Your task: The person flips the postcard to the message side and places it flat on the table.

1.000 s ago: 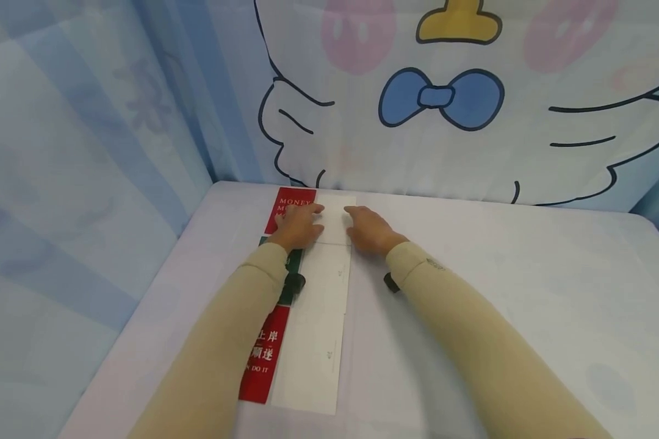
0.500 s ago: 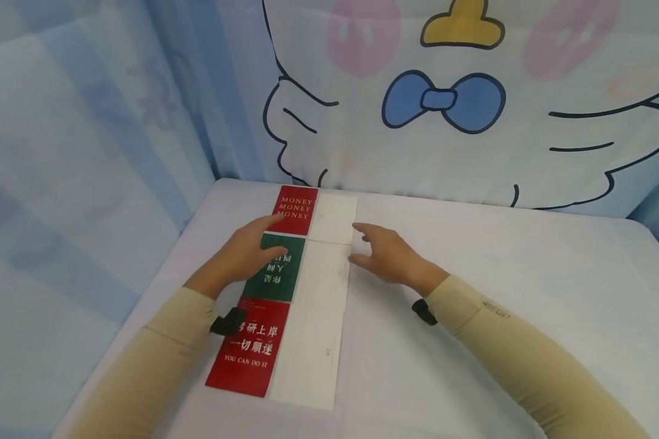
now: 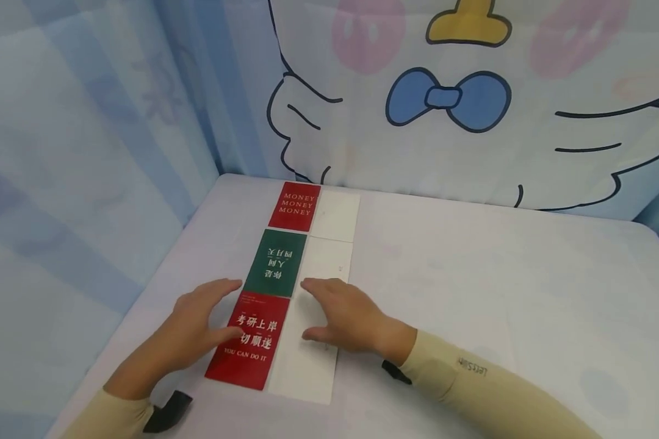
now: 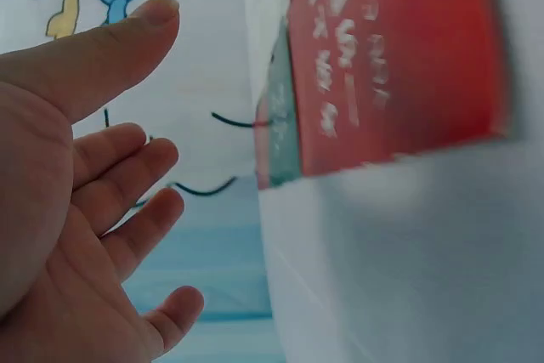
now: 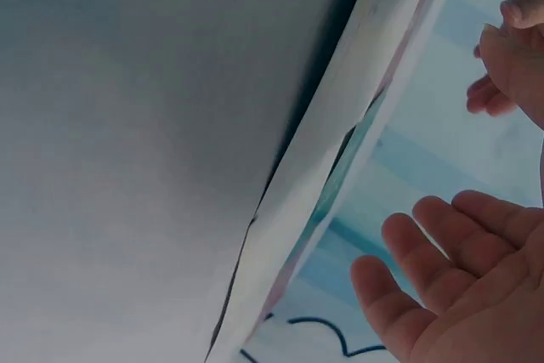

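Two columns of cards lie side by side on the table in the head view. The left column has a red card lettered MONEY at the far end, a green card in the middle and a red card with white characters nearest. Beside them runs a column of blank-looking white cards. My left hand, fingers spread and holding nothing, is at the near red card's left edge. My right hand, also relaxed and holding nothing, overlaps the white cards. Both wrist views show the palms and fingers free of any object.
A white cloth covers the table. Behind it hangs a curtain with a cartoon print and blue bow; another curtain closes the left side. Black wrist straps sit below the sleeves.
Both hands have drawn back from the far end of the cards toward the near end. The left moved left off the cards, uncovering the MONEY and green cards. The cards stay in place.
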A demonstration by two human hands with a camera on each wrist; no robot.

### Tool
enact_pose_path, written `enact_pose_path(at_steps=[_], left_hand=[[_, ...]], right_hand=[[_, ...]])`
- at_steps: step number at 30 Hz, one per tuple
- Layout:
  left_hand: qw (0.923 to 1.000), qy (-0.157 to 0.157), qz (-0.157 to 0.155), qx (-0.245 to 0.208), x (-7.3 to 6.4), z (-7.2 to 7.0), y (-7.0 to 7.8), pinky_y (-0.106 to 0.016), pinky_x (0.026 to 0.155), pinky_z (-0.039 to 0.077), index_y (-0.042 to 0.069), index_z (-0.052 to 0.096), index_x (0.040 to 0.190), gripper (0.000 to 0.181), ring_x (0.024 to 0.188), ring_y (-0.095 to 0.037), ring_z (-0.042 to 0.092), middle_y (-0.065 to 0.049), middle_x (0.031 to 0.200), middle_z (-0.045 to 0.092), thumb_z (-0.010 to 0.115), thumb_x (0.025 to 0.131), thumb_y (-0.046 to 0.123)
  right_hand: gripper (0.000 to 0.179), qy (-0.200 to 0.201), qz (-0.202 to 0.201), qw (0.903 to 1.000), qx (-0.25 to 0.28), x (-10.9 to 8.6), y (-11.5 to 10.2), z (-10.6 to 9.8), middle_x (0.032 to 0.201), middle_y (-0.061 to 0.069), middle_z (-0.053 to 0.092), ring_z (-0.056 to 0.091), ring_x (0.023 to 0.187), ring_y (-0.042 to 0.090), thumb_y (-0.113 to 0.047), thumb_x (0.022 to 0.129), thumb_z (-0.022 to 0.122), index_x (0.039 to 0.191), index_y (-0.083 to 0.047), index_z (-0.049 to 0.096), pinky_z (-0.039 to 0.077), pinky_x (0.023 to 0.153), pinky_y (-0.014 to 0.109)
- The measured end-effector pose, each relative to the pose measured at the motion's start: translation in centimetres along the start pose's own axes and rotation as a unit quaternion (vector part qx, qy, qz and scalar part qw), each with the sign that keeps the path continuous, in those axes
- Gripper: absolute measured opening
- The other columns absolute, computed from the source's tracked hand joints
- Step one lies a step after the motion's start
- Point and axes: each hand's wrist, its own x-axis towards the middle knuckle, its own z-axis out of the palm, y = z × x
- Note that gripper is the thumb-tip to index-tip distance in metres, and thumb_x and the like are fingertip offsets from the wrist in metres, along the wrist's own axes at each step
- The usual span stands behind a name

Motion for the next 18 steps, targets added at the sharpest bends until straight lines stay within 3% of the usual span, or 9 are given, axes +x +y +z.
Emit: enact_pose_path(at_steps=[3, 8, 11, 18], left_hand=[[0.9998, -0.003, -0.020, 0.009, -1.2, 0.4, -0.9, -0.065, 0.090, 0.048, 0.004, 0.047, 0.144, 0.090, 0.130, -0.043, 0.043, -0.022, 0.141, 0.049, 0.092, 0.069, 0.020], [0.9992, -0.013, -0.035, 0.015, -2.8, 1.5, -2.3, -0.072, 0.097, 0.037, 0.006, 0.048, 0.144, 0.096, 0.130, -0.043, 0.042, -0.021, 0.140, 0.050, 0.095, 0.062, 0.028], [0.9989, -0.024, -0.036, 0.016, -3.5, 2.0, -2.8, -0.073, 0.100, 0.031, 0.008, 0.050, 0.142, 0.099, 0.131, -0.043, 0.042, -0.020, 0.140, 0.051, 0.097, 0.058, 0.031], [0.9967, -0.067, -0.037, 0.027, -4.0, 2.2, -3.1, -0.070, 0.100, 0.033, 0.010, 0.054, 0.140, 0.097, 0.131, -0.041, 0.042, -0.014, 0.137, 0.054, 0.097, 0.056, 0.031]], right_hand=[[0.084, -0.021, -0.002, 0.9997, 0.008, 0.8, -1.5, 1.1, 0.147, 0.008, 0.050, 0.046, 0.135, 0.026, -0.034, 0.081, 0.084, 0.150, -0.008, 0.043, 0.043, 0.106, 0.042], [0.088, -0.044, -0.010, 0.9990, 0.001, 1.6, -3.9, 2.7, 0.146, 0.006, 0.050, 0.043, 0.137, 0.023, -0.036, 0.079, 0.085, 0.150, -0.007, 0.042, 0.040, 0.109, 0.038], [0.090, -0.059, -0.012, 0.9979, -0.025, 1.8, -5.0, 3.6, 0.143, 0.003, 0.052, 0.041, 0.138, 0.022, -0.040, 0.075, 0.087, 0.148, -0.010, 0.045, 0.037, 0.111, 0.043], [0.089, -0.091, 0.007, 0.9912, -0.096, 2.3, -6.1, 4.8, 0.136, 0.000, 0.058, 0.037, 0.139, 0.023, -0.047, 0.069, 0.089, 0.142, -0.014, 0.052, 0.031, 0.112, 0.055]])
